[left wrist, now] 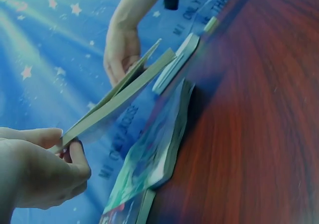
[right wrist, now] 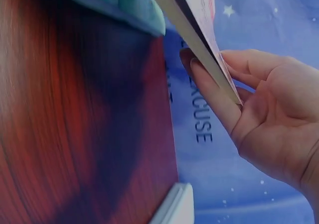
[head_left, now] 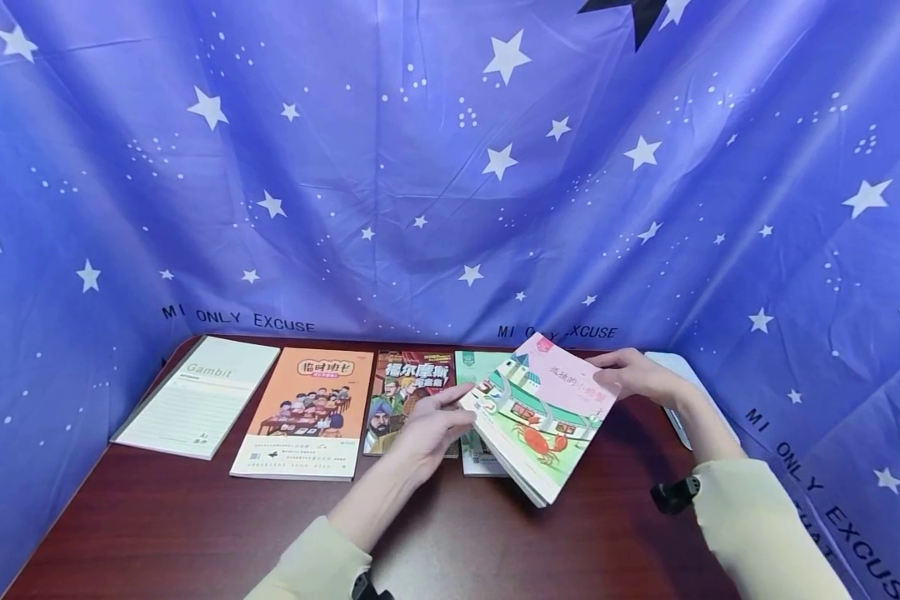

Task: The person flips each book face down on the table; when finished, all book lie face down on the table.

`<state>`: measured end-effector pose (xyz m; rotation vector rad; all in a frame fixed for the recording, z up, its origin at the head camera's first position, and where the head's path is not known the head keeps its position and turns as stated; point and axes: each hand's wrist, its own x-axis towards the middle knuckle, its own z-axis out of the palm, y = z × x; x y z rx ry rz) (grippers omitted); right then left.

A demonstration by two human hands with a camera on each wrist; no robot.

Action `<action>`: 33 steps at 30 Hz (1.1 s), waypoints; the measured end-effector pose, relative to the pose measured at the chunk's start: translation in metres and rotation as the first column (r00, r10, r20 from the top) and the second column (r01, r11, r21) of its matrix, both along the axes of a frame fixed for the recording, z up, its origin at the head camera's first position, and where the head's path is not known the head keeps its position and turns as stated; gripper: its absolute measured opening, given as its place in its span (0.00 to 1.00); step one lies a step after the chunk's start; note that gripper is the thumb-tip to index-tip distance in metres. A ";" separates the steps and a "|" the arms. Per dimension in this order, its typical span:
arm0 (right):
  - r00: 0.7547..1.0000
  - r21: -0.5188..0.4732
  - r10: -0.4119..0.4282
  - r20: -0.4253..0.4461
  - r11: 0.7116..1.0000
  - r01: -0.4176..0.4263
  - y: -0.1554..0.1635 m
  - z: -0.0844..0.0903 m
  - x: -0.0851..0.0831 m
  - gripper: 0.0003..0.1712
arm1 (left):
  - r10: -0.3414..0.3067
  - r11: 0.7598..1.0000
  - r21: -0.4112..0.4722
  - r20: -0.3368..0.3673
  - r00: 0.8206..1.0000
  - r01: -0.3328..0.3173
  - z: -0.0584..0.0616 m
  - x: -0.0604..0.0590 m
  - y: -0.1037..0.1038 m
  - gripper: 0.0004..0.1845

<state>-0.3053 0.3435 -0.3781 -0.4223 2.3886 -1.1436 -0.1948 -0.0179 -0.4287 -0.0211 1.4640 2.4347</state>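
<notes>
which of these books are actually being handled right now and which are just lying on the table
Being handled: crab book, held off the table by the left hand and right hand.

Lying about: Gambit notebook, orange book, red book, green book, white book.

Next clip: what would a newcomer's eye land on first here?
First, the pink-and-green crab book, held tilted above the dark red table between the left hand and the right hand. Next, the row of books lying flat behind it: the pale Gambit notebook far left, then the orange book. The blue star-print cloth fills the background.
</notes>
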 end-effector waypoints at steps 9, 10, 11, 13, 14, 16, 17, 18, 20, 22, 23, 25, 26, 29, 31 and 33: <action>0.999 -0.170 -0.028 -0.046 0.985 0.019 -0.029 -0.011 0.016 0.31 | 0.139 0.990 -0.011 0.035 0.990 -0.139 0.004 -0.006 -0.039 0.27; 0.998 -0.189 -0.034 -0.057 0.982 0.022 -0.033 -0.012 0.018 0.31 | 0.153 0.988 -0.015 0.033 0.988 -0.152 0.004 -0.006 -0.043 0.27; 0.997 -0.209 -0.049 -0.065 0.977 0.035 -0.037 -0.013 0.020 0.31 | 0.161 0.987 -0.018 0.031 0.986 -0.161 0.005 -0.006 -0.047 0.27; 0.993 -0.251 -0.094 -0.074 0.965 0.072 -0.046 -0.015 0.026 0.31 | 0.175 0.984 -0.017 0.028 0.984 -0.175 0.005 -0.007 -0.055 0.28; 0.991 -0.276 -0.112 -0.075 0.957 0.088 -0.050 -0.016 0.029 0.31 | 0.185 0.983 -0.017 0.024 0.983 -0.184 0.006 -0.007 -0.060 0.28; 0.983 -0.320 -0.162 -0.081 0.939 0.129 -0.059 -0.020 0.035 0.31 | 0.202 0.979 -0.011 0.022 0.979 -0.202 0.007 -0.007 -0.068 0.29; 0.978 -0.348 -0.192 -0.076 0.925 0.155 -0.064 -0.021 0.038 0.31 | 0.214 0.977 -0.008 0.024 0.977 -0.214 0.008 -0.007 -0.073 0.29; 0.974 -0.376 -0.217 -0.073 0.910 0.175 -0.069 -0.023 0.041 0.31 | 0.225 0.974 -0.007 0.021 0.974 -0.225 0.008 -0.007 -0.077 0.30; 0.962 -0.430 -0.264 -0.064 0.878 0.212 -0.079 -0.028 0.045 0.31 | 0.249 0.969 -0.007 0.012 0.969 -0.249 0.009 -0.008 -0.084 0.30; 0.952 -0.489 -0.303 -0.042 0.837 0.245 -0.090 -0.032 0.048 0.31 | 0.275 0.961 0.000 0.012 0.961 -0.275 0.010 -0.008 -0.091 0.29; 0.947 -0.516 -0.321 -0.032 0.817 0.259 -0.094 -0.034 0.049 0.30 | 0.287 0.958 0.000 0.012 0.958 -0.287 0.010 -0.009 -0.093 0.29; 0.939 -0.564 -0.345 -0.011 0.777 0.279 -0.103 -0.037 0.052 0.30 | 0.306 0.952 -0.010 0.011 0.952 -0.306 0.010 -0.011 -0.097 0.30; 0.936 -0.583 -0.351 0.000 0.761 0.285 -0.107 -0.038 0.054 0.30 | 0.315 0.949 -0.013 0.014 0.949 -0.315 0.010 -0.011 -0.099 0.30; 0.925 -0.625 -0.379 0.027 0.715 0.312 -0.117 -0.042 0.058 0.30 | 0.332 0.943 -0.038 0.014 0.943 -0.332 0.010 -0.013 -0.103 0.31; 0.915 -0.646 -0.400 0.044 0.687 0.332 -0.123 -0.044 0.060 0.29 | 0.340 0.939 -0.049 0.008 0.940 -0.339 0.009 -0.014 -0.107 0.31; 0.906 -0.670 -0.417 0.072 0.652 0.354 -0.128 -0.047 0.061 0.29 | 0.354 0.934 -0.054 0.010 0.935 -0.353 0.008 -0.015 -0.110 0.30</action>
